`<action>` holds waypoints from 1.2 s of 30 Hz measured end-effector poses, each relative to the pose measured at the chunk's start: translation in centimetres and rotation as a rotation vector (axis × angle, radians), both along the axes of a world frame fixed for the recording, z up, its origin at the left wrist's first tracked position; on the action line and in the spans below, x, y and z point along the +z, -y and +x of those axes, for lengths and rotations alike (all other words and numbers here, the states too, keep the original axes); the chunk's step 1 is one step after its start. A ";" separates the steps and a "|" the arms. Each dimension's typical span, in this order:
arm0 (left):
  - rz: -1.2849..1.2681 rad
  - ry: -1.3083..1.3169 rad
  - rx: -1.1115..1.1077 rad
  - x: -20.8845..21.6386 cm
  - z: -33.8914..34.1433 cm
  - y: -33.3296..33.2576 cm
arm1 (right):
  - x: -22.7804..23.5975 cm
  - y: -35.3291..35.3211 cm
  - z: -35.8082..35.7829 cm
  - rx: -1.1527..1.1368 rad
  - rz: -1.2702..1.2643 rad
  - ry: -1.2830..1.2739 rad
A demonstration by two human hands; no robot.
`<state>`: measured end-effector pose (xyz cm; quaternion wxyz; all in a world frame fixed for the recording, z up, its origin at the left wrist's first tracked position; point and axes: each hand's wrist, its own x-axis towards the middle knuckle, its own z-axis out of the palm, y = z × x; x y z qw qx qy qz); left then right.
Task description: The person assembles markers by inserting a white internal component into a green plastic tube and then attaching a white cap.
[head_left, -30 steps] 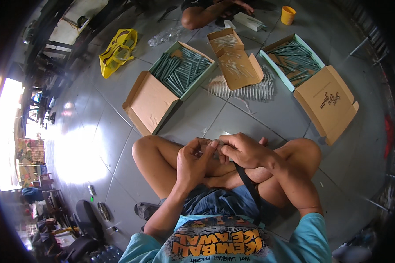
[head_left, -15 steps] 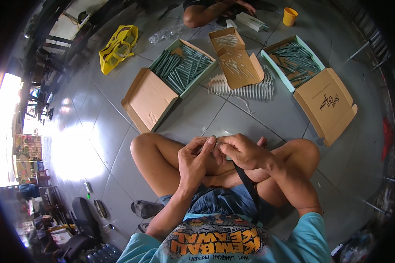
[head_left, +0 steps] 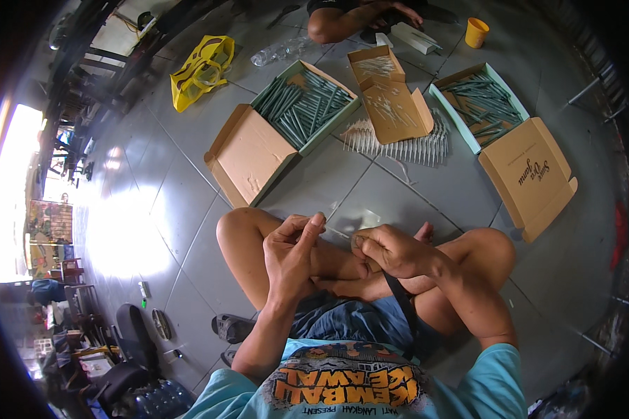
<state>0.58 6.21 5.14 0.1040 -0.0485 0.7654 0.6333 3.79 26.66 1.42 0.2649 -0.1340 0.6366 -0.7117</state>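
Hovering curled hands [head_left: 288, 250] [head_left: 393, 251], glossy tiles [head_left: 321, 181]

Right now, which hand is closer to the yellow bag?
Left. In the picture, the left hand is below the bag and to its right; the right hand is also below it but much farther right.

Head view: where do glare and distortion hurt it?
Head view: glare whites out part of the floor and the opening at left; toward the dark rim, straight lines bow; the left hand and right hand show clearly, but whether they pinch something is unclear.
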 end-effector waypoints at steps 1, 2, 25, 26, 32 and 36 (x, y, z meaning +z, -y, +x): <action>0.015 -0.027 0.013 -0.1 -0.1 0.1 | 0.0 0.0 0.0 -0.001 -0.014 0.010; 0.029 -0.055 0.025 -0.1 -0.3 0.3 | -0.1 0.0 0.0 0.003 0.007 -0.012; 0.009 -0.099 -0.029 -2.3 0.8 -1.8 | -1.2 1.1 -0.8 -0.130 0.122 -0.175; 0.032 -0.052 -0.008 -2.2 0.7 -1.5 | -1.3 1.0 -0.8 -0.095 0.149 -0.178; -0.019 -0.102 0.026 -1.4 -0.3 0.6 | -1.7 0.9 -0.6 0.021 0.165 -0.135; -0.110 -0.096 0.075 -0.5 -0.7 1.0 | -1.4 0.9 -0.6 0.030 0.142 -0.129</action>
